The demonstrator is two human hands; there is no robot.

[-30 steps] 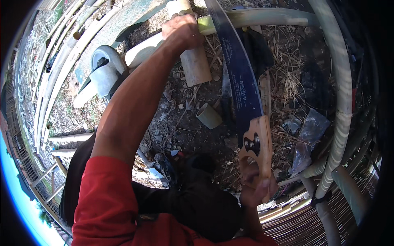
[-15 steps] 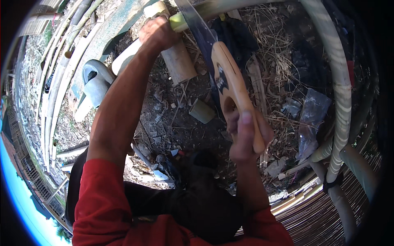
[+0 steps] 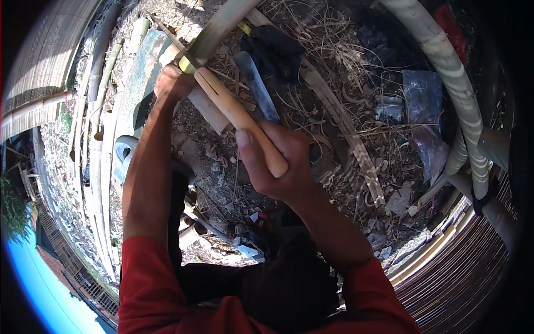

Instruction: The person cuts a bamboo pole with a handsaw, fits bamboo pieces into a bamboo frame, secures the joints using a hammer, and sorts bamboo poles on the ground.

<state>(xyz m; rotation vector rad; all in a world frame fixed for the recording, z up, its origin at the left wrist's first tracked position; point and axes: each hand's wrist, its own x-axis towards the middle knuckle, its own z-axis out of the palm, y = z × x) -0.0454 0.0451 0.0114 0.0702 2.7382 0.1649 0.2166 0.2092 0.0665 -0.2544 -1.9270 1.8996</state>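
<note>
**Blade came down onto the bamboo end**

A sec before, the big knife was raised w/ its wooden handle up near the camera, blade well clear of the pole. By this frame the right hand [image 3: 278,167] had swung it down: fist wrapped tight round the pale wooden handle [image 3: 236,114], thumb up along it, and the blade [image 3: 167,36] lay across the top of the yellow-green bamboo piece [image 3: 183,62], edge touching or just biting in — couldn't tell which, too small. The left hand [image 3: 172,83] hadn't shifted its job: closed round that same bamboo piece just below the blade, holding it steady over the ground litter.

So the bamboo sat at upper left, pinned between left fist and knife edge. Looked to me like the splitting or trimming cut had begun rather than finished; the pole end showed no full split yet.

Round about: a second blade [image 3: 256,83] lying loose on the dry straw and chips, a long bamboo slat [image 3: 345,128] beside it, a thick whitish bamboo pole [image 3: 450,72] curving down the right, a grey sandal [image 3: 125,150] near the left forearm.
</note>
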